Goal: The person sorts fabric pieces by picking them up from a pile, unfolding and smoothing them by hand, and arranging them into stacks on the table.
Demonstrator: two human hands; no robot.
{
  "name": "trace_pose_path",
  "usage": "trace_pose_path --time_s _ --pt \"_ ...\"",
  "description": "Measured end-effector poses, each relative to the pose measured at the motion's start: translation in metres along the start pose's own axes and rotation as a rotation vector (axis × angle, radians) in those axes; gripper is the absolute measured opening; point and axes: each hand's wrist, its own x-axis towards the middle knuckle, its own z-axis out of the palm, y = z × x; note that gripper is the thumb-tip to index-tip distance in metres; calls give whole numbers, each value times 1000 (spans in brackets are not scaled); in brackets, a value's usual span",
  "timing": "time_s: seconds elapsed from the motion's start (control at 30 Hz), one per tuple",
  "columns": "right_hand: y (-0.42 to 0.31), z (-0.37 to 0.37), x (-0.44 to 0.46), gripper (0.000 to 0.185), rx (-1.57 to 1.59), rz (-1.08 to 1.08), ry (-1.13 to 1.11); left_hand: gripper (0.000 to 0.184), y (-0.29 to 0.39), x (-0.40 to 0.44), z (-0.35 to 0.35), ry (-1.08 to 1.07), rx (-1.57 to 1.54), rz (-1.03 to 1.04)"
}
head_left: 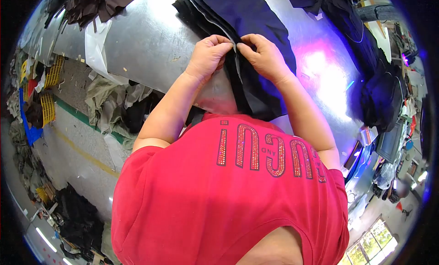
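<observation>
Dark fabric point(270, 36) lies on a shiny metal table point(137, 47), with a narrow black strip and a thin pale line along its left edge. Fingers of my left hand point(210, 56) are pinched together on the black strip point(235, 77). Close beside it, my right hand point(263, 56) pinches the edge of the dark fabric. The two hands nearly meet, fingertips on either side of the pale line. Below them, the strip and the fabric hang towards my red shirt.
Dark brown cloth pieces point(93, 6) are stacked at the table's upper left, near a white sheet point(96, 47). Black cloth point(382, 100) is heaped along the right side. Crumpled greyish cloth point(109, 98) and yellow baskets point(47, 109) are at the left, below the table.
</observation>
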Motion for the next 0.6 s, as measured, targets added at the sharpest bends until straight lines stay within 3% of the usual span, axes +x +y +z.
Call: trace_pose_path --time_s 0.03,0.13,0.17,0.27,0.3,0.4,0.43,0.53,0.57,0.6 --pt "2 -1 1 34 0 1 -2 6 -1 0 0 1 -2 -1" --pt "6 -4 5 29 366 342 -64 6 -1 0 0 23 -3 21" --pt "10 -7 7 29 368 342 -65 6 -1 0 -2 24 -2 20" --pt "34 -29 12 25 1193 767 -111 8 -4 0 -11 103 61 -26" --pt "38 -34 12 25 1193 773 -100 8 -5 -1 -10 94 63 -32" --pt "45 -51 15 20 1489 820 -291 10 -2 -6 -1 337 591 672" --pt "48 -51 17 20 1486 820 -284 10 4 -2 2 331 587 674" --pt "56 -42 20 19 1357 824 -141 14 31 25 12 170 956 1397" --pt "58 -40 20 19 1357 820 -139 14 34 34 12 168 956 1401" --pt "60 -38 20 19 1323 786 -123 15 35 44 12 -18 1058 1292"
